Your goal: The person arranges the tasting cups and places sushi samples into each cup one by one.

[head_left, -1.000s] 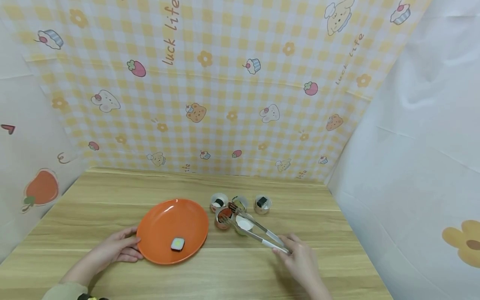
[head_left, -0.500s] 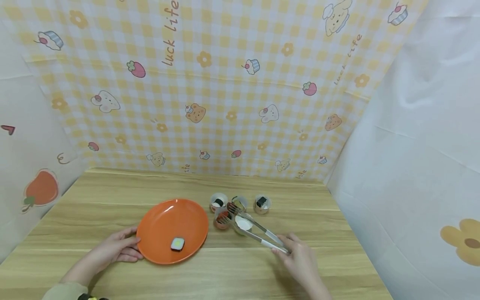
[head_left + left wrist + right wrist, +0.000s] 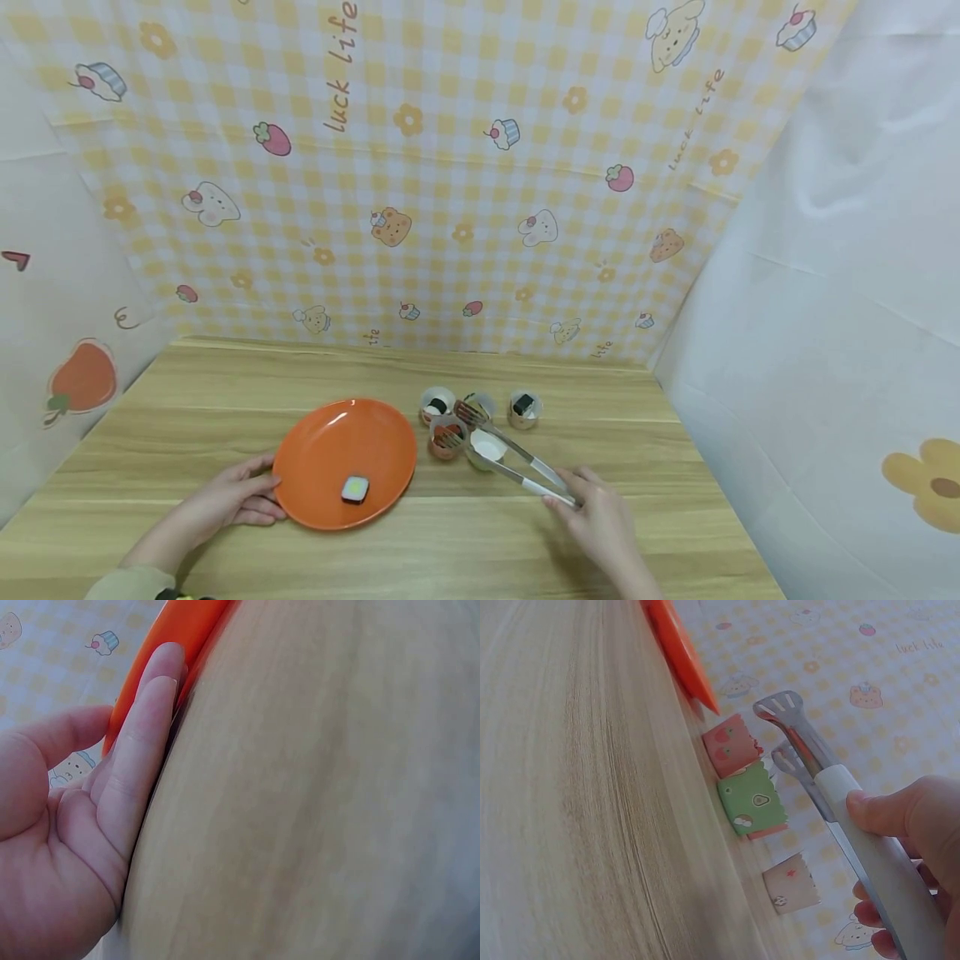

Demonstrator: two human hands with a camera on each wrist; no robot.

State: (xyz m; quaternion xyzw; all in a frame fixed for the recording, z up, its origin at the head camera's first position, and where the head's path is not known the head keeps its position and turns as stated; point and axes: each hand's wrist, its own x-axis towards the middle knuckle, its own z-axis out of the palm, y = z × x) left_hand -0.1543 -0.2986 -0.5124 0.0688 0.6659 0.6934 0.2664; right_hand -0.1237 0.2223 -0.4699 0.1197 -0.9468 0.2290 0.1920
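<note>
My left hand [image 3: 240, 492] holds the left rim of an orange plate [image 3: 322, 442], thumb at the edge and fingers along its underside, as the left wrist view shows. On the plate lies one sushi roll piece [image 3: 356, 489] with a yellow centre. My right hand [image 3: 596, 517] grips metal tongs [image 3: 517, 450] with white handles. Their slotted heads stand apart above a pink paper cup [image 3: 731, 747] and the cup behind it, with nothing visible between them. Under the arms of the tongs sits a green cup [image 3: 751, 799] with a white top inside.
A cup with a black-and-white piece [image 3: 437, 406] stands at the back left of the group. Another cup with a dark-topped piece [image 3: 524, 408] stands apart at the right. A patterned cloth [image 3: 450, 167] rises behind the wooden table [image 3: 420, 550].
The heads of the tongs have turned slightly above the cups and look broader. Both hands and the plate stay in place.
</note>
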